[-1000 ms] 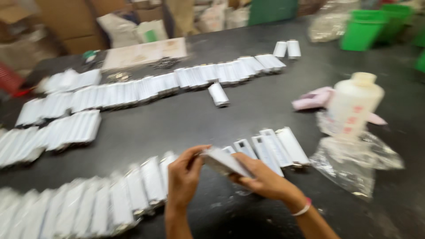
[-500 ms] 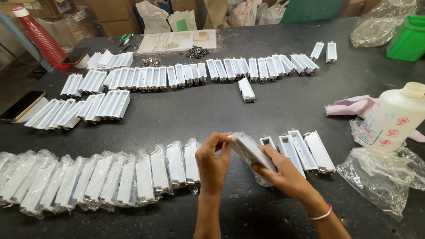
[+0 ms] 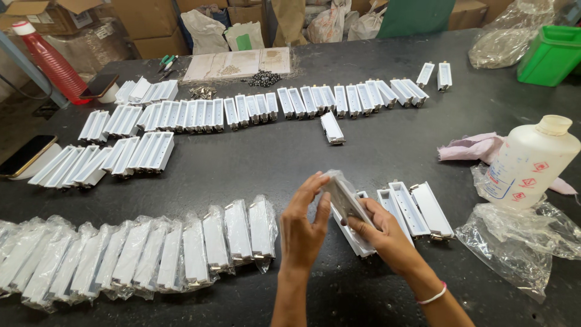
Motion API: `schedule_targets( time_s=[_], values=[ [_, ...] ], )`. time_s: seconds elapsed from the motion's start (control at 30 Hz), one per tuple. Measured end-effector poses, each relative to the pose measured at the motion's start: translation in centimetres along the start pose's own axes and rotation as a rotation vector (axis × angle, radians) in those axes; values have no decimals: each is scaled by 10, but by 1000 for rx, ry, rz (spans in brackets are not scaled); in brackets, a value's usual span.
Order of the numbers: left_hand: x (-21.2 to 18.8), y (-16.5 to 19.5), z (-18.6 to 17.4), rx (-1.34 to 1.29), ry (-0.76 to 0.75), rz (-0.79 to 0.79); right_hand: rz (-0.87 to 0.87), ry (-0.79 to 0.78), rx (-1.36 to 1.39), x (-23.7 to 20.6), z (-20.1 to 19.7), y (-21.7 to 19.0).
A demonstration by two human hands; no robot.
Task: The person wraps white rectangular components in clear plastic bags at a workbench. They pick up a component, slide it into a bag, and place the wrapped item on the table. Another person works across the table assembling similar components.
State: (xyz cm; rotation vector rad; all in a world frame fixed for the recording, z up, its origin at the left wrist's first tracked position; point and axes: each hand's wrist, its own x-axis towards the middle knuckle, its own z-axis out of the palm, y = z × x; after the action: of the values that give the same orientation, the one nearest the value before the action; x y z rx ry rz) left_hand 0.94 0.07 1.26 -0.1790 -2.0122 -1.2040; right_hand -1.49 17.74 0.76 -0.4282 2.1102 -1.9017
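My left hand (image 3: 304, 225) and my right hand (image 3: 381, 233) both hold one white rectangular part in a clear plastic sleeve (image 3: 344, 197), tilted above the dark table (image 3: 242, 163). Left fingers pinch its upper left end; right fingers grip it from below. Just to the right lie three bare white parts (image 3: 414, 209) side by side, and another (image 3: 352, 239) lies partly under my right hand. To the left runs a row of several bagged white parts (image 3: 145, 251).
Long rows of unwrapped white parts (image 3: 302, 103) cross the back and left. A white plastic bottle (image 3: 529, 163), a pink cloth (image 3: 472, 147) and crumpled clear bags (image 3: 520, 236) sit at right. A green bin (image 3: 549, 54), red bottle (image 3: 48, 60), phone (image 3: 25, 155), boxes behind.
The view has steadied and tilted up, showing more of the table's back. Both hands keep hold of the sleeved part, which has turned slightly more upright.
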Motion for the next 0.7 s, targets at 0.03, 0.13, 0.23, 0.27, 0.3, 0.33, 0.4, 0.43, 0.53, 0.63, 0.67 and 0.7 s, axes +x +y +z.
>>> schedule_targets(
  time_s=[0.03,0.13,0.23,0.27,0.3,0.33,0.4,0.43,0.53,0.63,0.67,0.7],
  values=[
    [1,4,2,35,-4,-5,-17,2,66,0,0,1],
    [0,15,6,-11,-83,-177,-109,31,21,0,-1,2],
    [0,18,5,-112,-55,-215,-90,50,-96,0,-1,1],
    [-1,18,5,-186,-51,-257,-111,48,-114,-1,0,1],
    [0,16,3,-260,-44,-296,-135,46,-132,-1,2,0],
    [0,13,3,-334,-35,-333,-161,42,-151,-1,3,0],
    [1,8,4,-508,0,-419,-170,120,-274,-2,6,0],
    [2,6,6,-595,21,-463,-173,155,-337,-2,8,1],
    [3,1,12,-640,57,-557,-284,212,-476,-1,8,5],
    [3,-1,18,-927,82,-501,-250,249,-529,0,2,12],
    [2,-1,18,-811,15,-536,-245,210,-421,1,0,15],
    [2,-1,18,-693,-52,-572,-237,171,-311,2,-2,16]
  ],
)
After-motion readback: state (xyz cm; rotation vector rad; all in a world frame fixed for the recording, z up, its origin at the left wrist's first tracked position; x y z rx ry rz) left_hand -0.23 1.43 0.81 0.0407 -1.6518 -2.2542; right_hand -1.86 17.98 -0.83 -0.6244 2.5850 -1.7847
